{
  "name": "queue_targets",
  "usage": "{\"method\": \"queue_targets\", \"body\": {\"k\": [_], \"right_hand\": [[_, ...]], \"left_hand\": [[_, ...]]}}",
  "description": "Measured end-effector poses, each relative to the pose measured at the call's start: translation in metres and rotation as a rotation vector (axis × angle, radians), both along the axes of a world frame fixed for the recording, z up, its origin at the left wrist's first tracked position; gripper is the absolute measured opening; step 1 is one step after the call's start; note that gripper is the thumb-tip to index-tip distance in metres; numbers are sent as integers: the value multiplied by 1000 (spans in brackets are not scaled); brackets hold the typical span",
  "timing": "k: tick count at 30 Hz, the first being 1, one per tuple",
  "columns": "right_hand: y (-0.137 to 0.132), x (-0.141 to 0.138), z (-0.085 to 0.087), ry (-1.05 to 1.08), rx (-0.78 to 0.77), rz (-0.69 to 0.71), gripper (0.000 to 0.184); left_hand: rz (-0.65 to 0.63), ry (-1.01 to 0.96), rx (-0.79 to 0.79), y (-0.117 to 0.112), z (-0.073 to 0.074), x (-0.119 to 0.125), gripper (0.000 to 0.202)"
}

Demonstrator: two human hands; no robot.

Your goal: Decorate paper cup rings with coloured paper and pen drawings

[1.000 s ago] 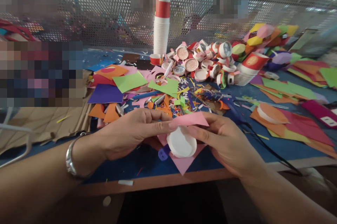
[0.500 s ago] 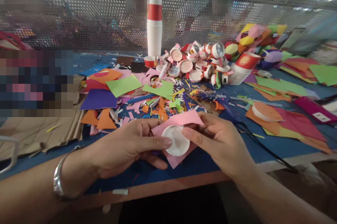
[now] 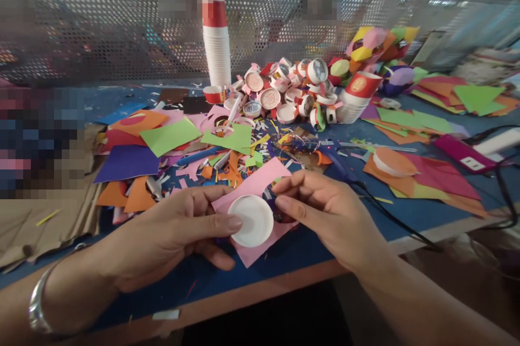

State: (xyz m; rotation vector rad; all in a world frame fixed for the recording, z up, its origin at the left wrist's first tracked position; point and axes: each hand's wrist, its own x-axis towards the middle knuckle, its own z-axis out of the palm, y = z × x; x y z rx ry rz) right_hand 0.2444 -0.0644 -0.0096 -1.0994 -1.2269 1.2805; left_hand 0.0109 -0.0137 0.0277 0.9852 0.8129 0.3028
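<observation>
My left hand (image 3: 179, 232) pinches a sheet of pink paper (image 3: 252, 183) with a shallow white paper cup base (image 3: 254, 221) lying on it. Its thumb presses the left rim of the cup base, while the other fingers are behind or below the paper. A notch is cut into the paper's right side. At that notch is my right hand (image 3: 325, 208), its thumb and forefinger close together on the paper's edge, clear of the cup base. The rest of its grip is partly hidden.
Paper scraps (image 3: 227, 167) and coloured sheets (image 3: 128, 163) cover the blue table. Behind are a tall cup stack (image 3: 217, 53), a heap of cut cup pieces (image 3: 270, 99) and a tilted cup stack (image 3: 359, 94). A blue glue gun (image 3: 339, 159) trails a black cord to the right.
My right thumb has come off the cup base and drawn back to the paper's right edge. The left hand keeps its hold. The view has shifted to the right.
</observation>
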Motion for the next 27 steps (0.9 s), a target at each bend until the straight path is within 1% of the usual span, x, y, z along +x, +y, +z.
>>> {"method": "queue_targets", "body": {"k": [4,8,11,13,15,18,20,22,27], "right_hand": [[1,1,0,-19,-1,24,10],[0,1,0,-123,53,0,11],[-5,1,0,-304,166,-119,11],[-9,0,1,-455,288,-207,12],[-13,-3,1,-602,436,-247,17],[-15,-9,1,-786,630,-214,29],[-15,-13,0,-863,709,-181,35],[-14,-16,-1,-903,752,-166,37],[-14,-20,-5,-942,758,-150,35]], "left_hand": [[-13,12,13,1,0,0,31],[6,36,22,2,-2,2,33],[37,17,15,3,-4,2,32],[66,-10,5,4,-5,2,30],[64,-54,-4,4,-6,1,29],[43,-67,28,2,-7,1,22],[18,-68,50,1,-8,0,17],[10,-70,62,0,-9,0,18],[0,-69,74,0,-13,0,26]]}}
